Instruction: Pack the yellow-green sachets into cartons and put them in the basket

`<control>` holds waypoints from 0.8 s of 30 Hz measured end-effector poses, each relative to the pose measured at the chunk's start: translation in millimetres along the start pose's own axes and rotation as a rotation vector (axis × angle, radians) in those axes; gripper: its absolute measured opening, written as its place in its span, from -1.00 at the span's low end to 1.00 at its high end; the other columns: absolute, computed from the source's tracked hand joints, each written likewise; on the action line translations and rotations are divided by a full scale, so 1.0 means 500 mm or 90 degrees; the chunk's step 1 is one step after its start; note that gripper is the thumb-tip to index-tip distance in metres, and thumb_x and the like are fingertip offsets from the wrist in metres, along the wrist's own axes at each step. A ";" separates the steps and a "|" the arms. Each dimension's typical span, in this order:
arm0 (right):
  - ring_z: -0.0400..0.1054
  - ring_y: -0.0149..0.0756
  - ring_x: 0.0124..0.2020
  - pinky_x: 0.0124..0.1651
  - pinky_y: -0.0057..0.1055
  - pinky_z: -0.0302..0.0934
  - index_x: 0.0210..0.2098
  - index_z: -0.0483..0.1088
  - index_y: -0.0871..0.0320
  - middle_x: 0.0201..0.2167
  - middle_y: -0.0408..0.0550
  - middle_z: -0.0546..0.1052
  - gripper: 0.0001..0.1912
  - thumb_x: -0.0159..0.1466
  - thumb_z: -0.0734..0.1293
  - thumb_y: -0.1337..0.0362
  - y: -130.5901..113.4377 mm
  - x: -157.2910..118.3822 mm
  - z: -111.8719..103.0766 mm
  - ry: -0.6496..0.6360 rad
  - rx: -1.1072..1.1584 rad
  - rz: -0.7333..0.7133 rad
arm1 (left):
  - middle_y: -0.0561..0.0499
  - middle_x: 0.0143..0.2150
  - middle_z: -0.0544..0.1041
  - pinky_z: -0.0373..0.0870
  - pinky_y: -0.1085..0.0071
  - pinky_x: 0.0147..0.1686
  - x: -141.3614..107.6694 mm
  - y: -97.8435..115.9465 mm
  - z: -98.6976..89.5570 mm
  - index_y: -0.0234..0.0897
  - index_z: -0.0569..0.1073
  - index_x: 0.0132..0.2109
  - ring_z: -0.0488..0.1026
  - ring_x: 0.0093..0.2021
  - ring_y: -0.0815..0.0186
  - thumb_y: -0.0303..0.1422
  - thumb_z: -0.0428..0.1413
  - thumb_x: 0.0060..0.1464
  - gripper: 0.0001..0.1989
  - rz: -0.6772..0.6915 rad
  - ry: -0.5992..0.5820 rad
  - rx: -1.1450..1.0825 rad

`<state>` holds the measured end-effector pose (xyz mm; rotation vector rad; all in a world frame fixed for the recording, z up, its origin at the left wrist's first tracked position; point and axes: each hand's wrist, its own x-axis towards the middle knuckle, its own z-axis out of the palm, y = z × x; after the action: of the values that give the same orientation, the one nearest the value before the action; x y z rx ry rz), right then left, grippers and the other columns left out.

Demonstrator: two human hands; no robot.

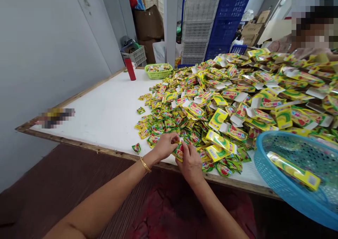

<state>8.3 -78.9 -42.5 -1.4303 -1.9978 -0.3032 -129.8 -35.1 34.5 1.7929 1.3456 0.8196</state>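
Note:
Near the table's front edge, a small yellow and green carton with a red print is between my two hands. My right hand grips it from the right side, thumb below and fingers along its face. At its upper left end my left hand is closed, fingertips pinched together at the carton's edge; whether a sachet is also between them is hidden. Loose green sachets lie just beyond my hands. One sachet lies apart, left of my left hand. More cartons lie right of my right hand.
A large heap of cartons covers the table's right side. At right, a blue basket holds a carton. Farther back stand a green basket and a red cylinder. A person is at the far right. Stacked crates stand behind.

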 end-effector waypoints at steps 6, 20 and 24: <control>0.25 -0.14 -0.22 -0.23 -0.28 0.19 0.16 0.09 0.22 -0.16 0.11 0.36 -0.41 0.14 0.25 0.31 -0.001 0.002 0.001 -0.017 -0.022 0.014 | 0.05 -0.38 0.50 0.33 0.46 -0.27 -0.036 0.004 0.001 -0.26 0.39 -0.31 0.44 -0.34 0.35 -0.56 -0.05 -0.03 -0.81 0.028 0.048 0.032; 0.28 -0.17 -0.26 -0.25 -0.31 0.19 0.13 0.13 0.18 -0.24 0.06 0.38 -0.49 0.19 0.21 0.27 -0.006 0.012 -0.012 0.016 -0.032 -0.024 | 0.06 -0.36 0.47 0.30 0.50 -0.34 -0.029 -0.006 -0.038 -0.27 0.36 -0.06 0.38 -0.38 0.40 -0.57 -0.09 0.00 -0.65 0.019 -0.034 -0.100; 0.30 -0.19 -0.29 -0.31 -0.34 0.19 0.13 0.19 0.16 -0.27 0.03 0.38 -0.47 0.21 0.24 0.08 0.059 0.022 -0.132 0.109 -0.069 0.090 | -0.03 -0.25 0.51 0.32 0.40 -0.18 -0.009 -0.069 -0.092 -0.27 0.44 -0.19 0.42 -0.20 0.28 -0.46 0.02 0.04 -0.82 -0.134 0.200 0.172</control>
<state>57.4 -94.6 9.3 -1.5502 -1.7565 -0.4621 -186.3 -24.9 29.0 1.7312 1.8917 0.8600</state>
